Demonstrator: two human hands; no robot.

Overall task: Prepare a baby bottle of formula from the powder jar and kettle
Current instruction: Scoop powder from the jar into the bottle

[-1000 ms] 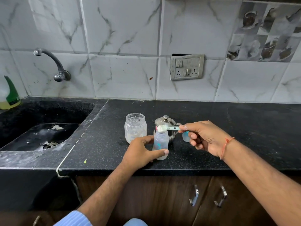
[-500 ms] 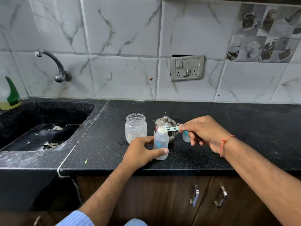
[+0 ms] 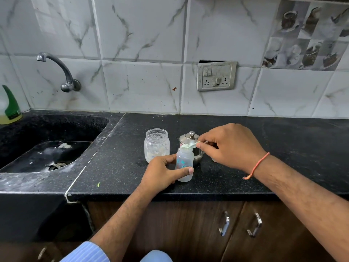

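A clear baby bottle [image 3: 184, 160] with blue print stands open-topped on the black counter [image 3: 283, 148]. My left hand [image 3: 162, 172] grips its lower part, thumb across the front. My right hand [image 3: 229, 146] pinches the handle of a pale green scoop [image 3: 188, 146], turned palm down, with the scoop's bowl tipped over the bottle's mouth. An open clear powder jar [image 3: 156, 145] with a little powder at the bottom stands just left of the bottle. A small steel kettle [image 3: 189, 138] sits right behind the bottle, partly hidden by it and by my right hand.
A black sink [image 3: 47, 148] lies to the left under a wall tap [image 3: 56, 70]. A green-topped soap bottle [image 3: 10, 106] stands at the far left. A switch and socket plate [image 3: 216, 76] is on the tiled wall. Cabinet handles [image 3: 224, 225] are below the counter edge.
My right hand has rolled over, palm down, turning the scoop from level and heaped to tipped over the bottle's mouth. My left hand and the bottle stayed put.
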